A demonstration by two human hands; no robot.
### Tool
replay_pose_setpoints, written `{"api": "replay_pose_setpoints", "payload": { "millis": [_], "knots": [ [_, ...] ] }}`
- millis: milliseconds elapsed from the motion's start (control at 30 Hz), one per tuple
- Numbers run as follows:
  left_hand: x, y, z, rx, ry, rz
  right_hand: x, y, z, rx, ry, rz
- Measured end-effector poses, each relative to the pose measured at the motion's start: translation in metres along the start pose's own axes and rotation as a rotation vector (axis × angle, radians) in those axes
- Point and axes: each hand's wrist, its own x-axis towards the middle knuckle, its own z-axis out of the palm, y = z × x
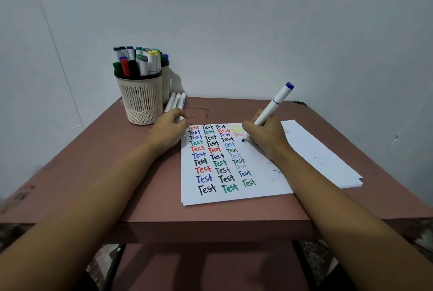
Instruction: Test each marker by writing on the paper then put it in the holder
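Note:
My right hand [267, 138] grips a white marker [273, 105] with a blue end, its tip touching the paper [264, 180] to the right of the rows of coloured "Test" words. My left hand [169, 130] rests at the paper's top left corner, fingers curled; a white piece shows under them, and whether they hold it is unclear. A cream mesh holder [141, 100] full of several capped markers stands at the table's back left. Three white markers [175, 100] lie beside it, just beyond my left hand.
A second holder [166, 79] stands partly hidden behind the first. More white sheets [328, 157] lie spread to the right under the top paper. The brown table [93, 173] stands against a pale wall; its front edge is close to me.

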Motion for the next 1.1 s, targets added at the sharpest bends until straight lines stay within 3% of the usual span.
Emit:
{"api": "replay_pose_setpoints", "payload": {
  "millis": [133, 367, 667, 867, 1100],
  "knots": [
    [0.0, 0.001, 0.0, 0.008, 0.002, -0.001, -0.001, 0.0, 0.0, 0.002, 0.074, -0.006],
    [-0.001, 0.0, -0.001, 0.013, -0.009, -0.001, -0.001, -0.003, 0.001, -0.079, 0.08, -0.032],
    [0.0, -0.001, 0.0, 0.03, -0.02, -0.002, 0.0, 0.0, 0.0, -0.013, 0.072, 0.033],
    [-0.002, 0.004, 0.001, 0.077, 0.065, 0.089, -0.003, -0.004, 0.002, -0.111, 0.095, -0.016],
    [-0.022, 0.025, 0.001, 0.083, 0.078, 0.319, 0.0, -0.012, -0.004, 0.315, 0.021, 0.062]
  ]
}}
